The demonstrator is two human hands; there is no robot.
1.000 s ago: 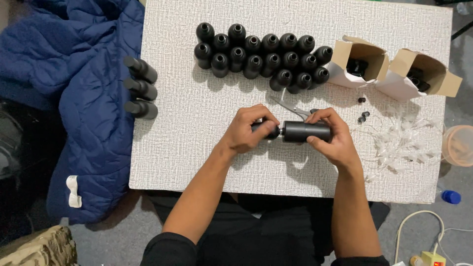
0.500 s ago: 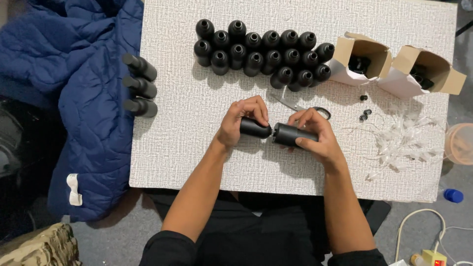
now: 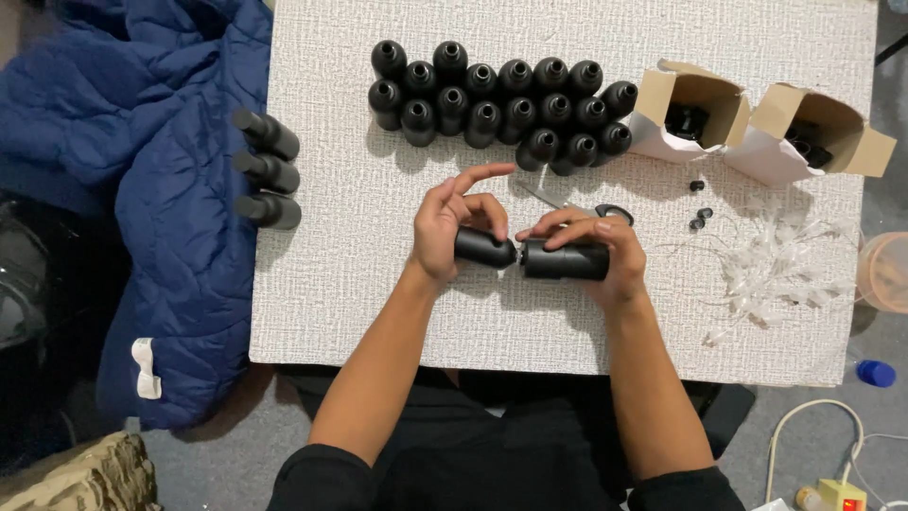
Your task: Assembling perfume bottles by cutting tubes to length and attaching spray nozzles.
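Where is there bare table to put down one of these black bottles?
Free: the near strip of the white table between the forearms and the front edge, and the left part between the bottle cluster and the blue jacket. Crowded: the far row of bottles, the two cardboard boxes, and the plastic scraps on the right.

Left hand (image 3: 452, 227), right hand (image 3: 605, 254) curled close

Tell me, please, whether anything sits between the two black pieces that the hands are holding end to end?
Nothing visible does. The left hand holds a short black piece, the right hand a black cylinder; their ends meet over bare table. The scissors lie behind the right hand, off that line.
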